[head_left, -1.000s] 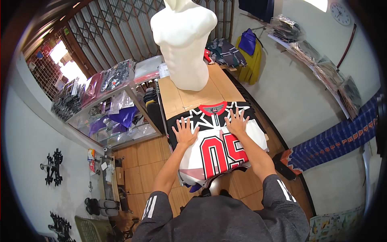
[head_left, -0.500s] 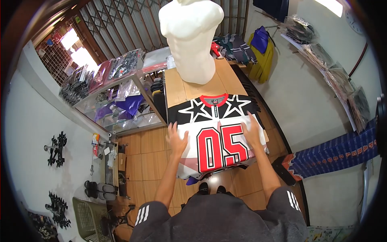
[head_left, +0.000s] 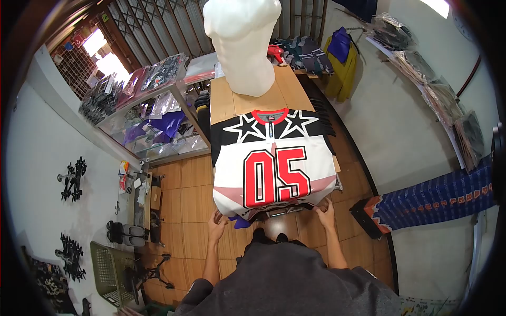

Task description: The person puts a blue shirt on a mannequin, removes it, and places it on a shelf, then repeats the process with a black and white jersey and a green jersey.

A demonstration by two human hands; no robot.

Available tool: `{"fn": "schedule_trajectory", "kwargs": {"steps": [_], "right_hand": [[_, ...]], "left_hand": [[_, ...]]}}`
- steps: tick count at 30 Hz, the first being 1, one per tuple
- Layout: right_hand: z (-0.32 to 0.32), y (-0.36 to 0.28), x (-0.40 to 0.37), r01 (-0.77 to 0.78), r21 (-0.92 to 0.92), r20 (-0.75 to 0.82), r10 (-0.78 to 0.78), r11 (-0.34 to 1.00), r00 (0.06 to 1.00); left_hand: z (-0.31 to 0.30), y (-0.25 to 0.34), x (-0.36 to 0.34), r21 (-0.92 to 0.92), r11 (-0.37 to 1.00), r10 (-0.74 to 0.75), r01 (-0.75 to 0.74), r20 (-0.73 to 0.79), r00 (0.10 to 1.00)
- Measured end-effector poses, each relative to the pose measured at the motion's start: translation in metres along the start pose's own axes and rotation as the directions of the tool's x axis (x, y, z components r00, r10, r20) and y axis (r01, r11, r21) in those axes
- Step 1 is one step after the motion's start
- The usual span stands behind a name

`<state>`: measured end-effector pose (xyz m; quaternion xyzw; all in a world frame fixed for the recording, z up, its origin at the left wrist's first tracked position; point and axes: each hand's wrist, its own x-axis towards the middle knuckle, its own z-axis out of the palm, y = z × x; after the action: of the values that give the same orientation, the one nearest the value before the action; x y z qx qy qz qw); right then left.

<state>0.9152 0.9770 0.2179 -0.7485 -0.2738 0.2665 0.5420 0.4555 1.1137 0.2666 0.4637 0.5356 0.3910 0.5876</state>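
A jersey (head_left: 230,171) with black shoulders, white stars, a red collar and a red number 05 lies spread on the cardboard-topped table (head_left: 224,100), its hem hanging over the near edge. At the hem's lower left corner is my left hand (head_left: 217,225), fingers closed, with a bit of purple cloth (head_left: 243,222) beside it. My right hand (head_left: 325,211) is at the lower right corner, its fingers pinched by the hem. Whether either hand grips the fabric is too small to tell. Behind the collar stands a white mannequin torso (head_left: 246,52).
A glass display case (head_left: 182,100) with packaged clothes stands to the left. A blue patterned cloth (head_left: 432,196) juts in from the right. Packaged goods line the wall shelf (head_left: 416,81). A green basket (head_left: 108,274) is at lower left.
Both my hands have moved from the jersey's sides down to its near corners, and their fingers have closed. The jersey's front looks smoother. The view has shifted slightly.
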Motion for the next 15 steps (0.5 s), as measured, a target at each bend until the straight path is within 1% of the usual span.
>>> {"fn": "schedule_trajectory", "kwargs": {"steps": [1,2,3,5,6,8,9,11,12,14,15], "right_hand": [[0.005,-0.001,0.006,-0.038,0.049,0.031,0.037,0.998,0.999],[0.007,-0.003,0.011,-0.033,-0.105,0.036,0.037,0.994,0.999],[0.008,-0.007,0.017,-0.088,-0.154,0.075,0.101,0.984,0.992],[0.006,-0.014,0.02,-0.192,-0.258,0.142,0.234,0.947,0.962],[0.006,-0.015,0.018,-0.179,-0.135,0.14,0.198,0.975,0.97],[0.01,-0.018,0.015,-0.139,0.118,0.119,0.125,0.983,0.985],[0.01,-0.027,0.008,-0.119,0.128,0.116,0.104,0.985,0.988],[0.005,-0.051,-0.006,-0.082,0.147,0.111,0.065,0.986,0.992],[0.001,-0.048,-0.007,-0.101,0.087,0.216,0.08,0.991,0.973],[-0.009,-0.041,-0.015,-0.121,-0.036,0.414,0.125,0.992,0.902],[-0.013,-0.034,-0.019,-0.134,-0.087,0.443,0.159,0.987,0.882]], "left_hand": [[0.004,-0.005,0.002,0.007,1.0,0.024,-0.024,-0.016,1.0],[0.008,-0.01,0.004,0.016,0.999,0.048,-0.047,-0.033,0.998],[0.011,-0.017,0.007,0.024,0.997,0.072,-0.071,-0.049,0.996],[0.005,-0.044,0.014,0.065,0.994,0.093,-0.091,-0.03,0.995],[0.006,-0.044,0.013,0.084,0.991,0.105,-0.104,-0.018,0.994],[0.016,-0.048,0.007,0.022,0.99,0.143,-0.141,-0.073,0.987],[0.02,-0.046,0.0,-0.007,0.987,0.157,-0.158,-0.1,0.983],[0.02,-0.04,-0.015,0.113,0.991,0.081,-0.07,-0.095,0.992],[0.018,-0.045,-0.019,0.173,0.985,0.041,-0.024,-0.096,0.995],[0.015,-0.057,-0.028,0.175,0.984,0.053,-0.044,-0.048,0.997],[0.012,-0.065,-0.032,0.176,0.983,0.058,-0.052,-0.024,0.998]]}}
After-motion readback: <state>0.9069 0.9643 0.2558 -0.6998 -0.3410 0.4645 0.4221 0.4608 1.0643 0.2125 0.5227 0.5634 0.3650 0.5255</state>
